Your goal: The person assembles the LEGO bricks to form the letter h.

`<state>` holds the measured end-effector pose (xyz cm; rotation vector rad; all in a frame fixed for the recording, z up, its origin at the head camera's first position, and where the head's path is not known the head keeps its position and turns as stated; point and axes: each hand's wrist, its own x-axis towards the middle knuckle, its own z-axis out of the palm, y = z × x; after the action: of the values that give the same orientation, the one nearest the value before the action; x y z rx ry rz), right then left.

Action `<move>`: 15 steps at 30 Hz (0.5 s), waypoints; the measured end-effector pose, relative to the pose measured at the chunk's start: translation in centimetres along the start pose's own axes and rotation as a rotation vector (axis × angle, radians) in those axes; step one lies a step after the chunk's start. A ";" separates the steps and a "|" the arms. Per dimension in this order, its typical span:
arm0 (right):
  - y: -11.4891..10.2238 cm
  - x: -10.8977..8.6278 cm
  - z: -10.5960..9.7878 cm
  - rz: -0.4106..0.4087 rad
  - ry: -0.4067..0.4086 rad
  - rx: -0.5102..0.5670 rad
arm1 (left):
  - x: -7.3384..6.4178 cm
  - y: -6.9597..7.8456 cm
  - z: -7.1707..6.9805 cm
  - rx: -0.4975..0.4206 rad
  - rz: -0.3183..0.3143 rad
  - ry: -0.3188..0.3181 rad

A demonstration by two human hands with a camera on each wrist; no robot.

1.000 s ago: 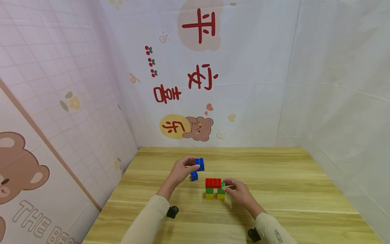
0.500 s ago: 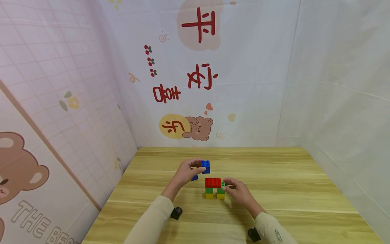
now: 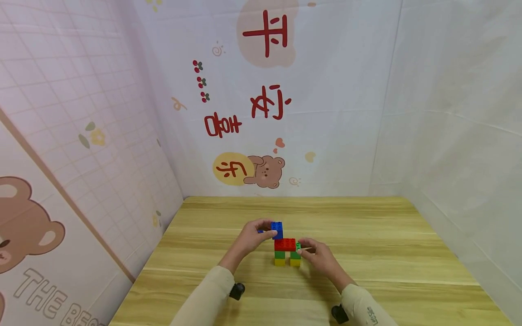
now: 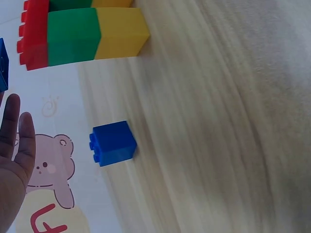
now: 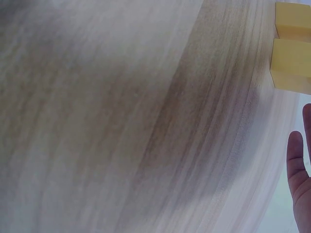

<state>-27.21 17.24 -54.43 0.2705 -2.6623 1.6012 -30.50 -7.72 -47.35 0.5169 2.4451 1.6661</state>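
Observation:
My left hand pinches a blue toy building brick at the left end of a small arch. A narrow gap shows between that brick and the studs of the arch's red brick in the left wrist view. Under the red brick stand two pillars, each a green brick over a yellow brick. The right pillar sticks out past the red brick, baring green studs. My right hand pinches that green brick at the arch's right side; the right wrist view shows only part of the hand.
Another blue brick sits on the wooden table, mostly hidden behind my left hand in the head view. A printed cloth wall stands along the table's back edge.
My left hand has carried the blue brick right, then down towards the left end of the red brick. My right hand and the arch have stayed in place.

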 end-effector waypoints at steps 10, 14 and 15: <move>0.0 -0.1 0.3 0.016 0.005 0.009 | -0.4 -1.3 0.5 0.006 -0.009 -0.021; -0.1 -0.1 0.3 0.018 0.012 0.008 | -0.5 -1.6 0.6 0.020 -0.012 -0.031; -0.1 -0.1 0.3 0.018 0.014 0.008 | -0.5 -1.6 0.7 0.020 -0.013 -0.033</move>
<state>-27.08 16.94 -54.55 0.2354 -2.6563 1.6133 -30.16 -7.85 -49.12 0.5261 2.4388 1.6166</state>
